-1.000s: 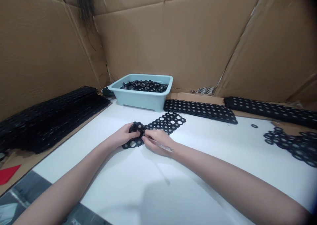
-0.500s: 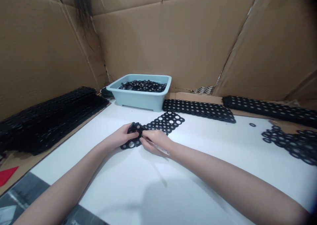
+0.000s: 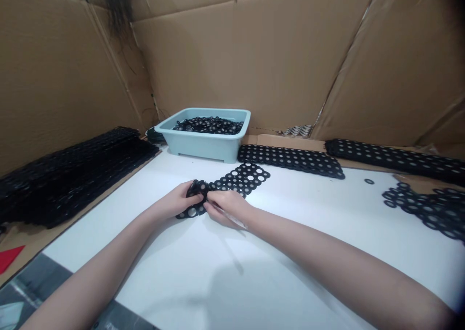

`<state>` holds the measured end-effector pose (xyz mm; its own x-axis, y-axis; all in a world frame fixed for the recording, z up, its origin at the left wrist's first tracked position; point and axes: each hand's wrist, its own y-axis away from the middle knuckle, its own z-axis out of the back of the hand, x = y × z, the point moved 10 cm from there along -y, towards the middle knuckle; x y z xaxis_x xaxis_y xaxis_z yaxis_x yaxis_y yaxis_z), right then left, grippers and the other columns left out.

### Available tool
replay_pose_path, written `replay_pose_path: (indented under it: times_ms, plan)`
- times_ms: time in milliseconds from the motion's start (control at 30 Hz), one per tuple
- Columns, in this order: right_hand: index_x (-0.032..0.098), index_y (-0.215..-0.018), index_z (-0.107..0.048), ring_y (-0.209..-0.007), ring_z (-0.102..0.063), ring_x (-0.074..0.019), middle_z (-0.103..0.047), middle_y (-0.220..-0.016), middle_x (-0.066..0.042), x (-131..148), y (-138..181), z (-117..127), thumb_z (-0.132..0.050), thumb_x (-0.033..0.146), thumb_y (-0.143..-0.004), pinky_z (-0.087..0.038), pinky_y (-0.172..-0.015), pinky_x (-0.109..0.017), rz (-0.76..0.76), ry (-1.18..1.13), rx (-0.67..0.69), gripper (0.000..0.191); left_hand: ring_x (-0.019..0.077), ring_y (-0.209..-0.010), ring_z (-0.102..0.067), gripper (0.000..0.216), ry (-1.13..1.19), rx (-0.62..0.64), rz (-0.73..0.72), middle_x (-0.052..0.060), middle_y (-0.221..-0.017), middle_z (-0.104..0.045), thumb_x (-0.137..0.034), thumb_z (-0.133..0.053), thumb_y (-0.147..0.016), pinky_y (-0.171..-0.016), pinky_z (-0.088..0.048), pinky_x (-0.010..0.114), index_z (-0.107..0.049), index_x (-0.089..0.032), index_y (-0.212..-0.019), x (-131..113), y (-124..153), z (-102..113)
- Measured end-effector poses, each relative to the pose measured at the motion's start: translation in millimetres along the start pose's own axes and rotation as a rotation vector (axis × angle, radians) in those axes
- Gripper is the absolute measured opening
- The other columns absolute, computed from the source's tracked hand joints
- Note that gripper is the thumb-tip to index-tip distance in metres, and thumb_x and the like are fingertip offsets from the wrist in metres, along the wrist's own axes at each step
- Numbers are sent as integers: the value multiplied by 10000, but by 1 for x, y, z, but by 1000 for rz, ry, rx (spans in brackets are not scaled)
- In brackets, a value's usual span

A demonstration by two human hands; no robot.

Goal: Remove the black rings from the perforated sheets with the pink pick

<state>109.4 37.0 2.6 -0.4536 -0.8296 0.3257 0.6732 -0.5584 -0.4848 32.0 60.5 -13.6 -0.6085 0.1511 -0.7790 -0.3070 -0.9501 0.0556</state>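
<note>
A black perforated sheet of joined rings [image 3: 244, 177] lies on the white table [image 3: 290, 252] in front of me. My left hand [image 3: 178, 202] is closed around the sheet's near end, where a bunch of black rings is bent up. My right hand [image 3: 227, 207] pinches the same sheet right beside it, fingers pressed together. Both hands meet at the sheet's near left corner.
A pale blue tub [image 3: 205, 135] full of black rings stands behind the sheet. A thick stack of black sheets [image 3: 72, 170] lies at the left. Two long perforated strips [image 3: 290, 158] [image 3: 395, 158] lie at the back right, loose ring scraps [image 3: 425, 209] at the right. Cardboard walls surround the table.
Both hands stay on the sheet's near end with only slight finger movement; the view has shifted a little.
</note>
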Motion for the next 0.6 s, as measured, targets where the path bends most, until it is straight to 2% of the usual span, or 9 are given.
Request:
replay_pose_path:
  times_ms: [300,600]
  plan:
    - [167,-642,-442,-501,-413,-70,-514,-593,27,2,0,1,-419,269,-812,-267,-491,-202,28,6,-13,199,149,-746,-505,188,-111,-11,-40,22,-808,-569,-358,-463,-771,-668,-393,268,-487,-177,-815,-1,1,0]
    - [165,-650,-445,-504,-423,-73,-503,-587,24,1,1,-2,-403,269,-821,-267,-491,-208,34,15,18,204,147,-743,-507,208,-122,14,-8,24,-825,-571,-379,-444,-786,-655,-390,268,-485,-182,-838,-1,3,-3]
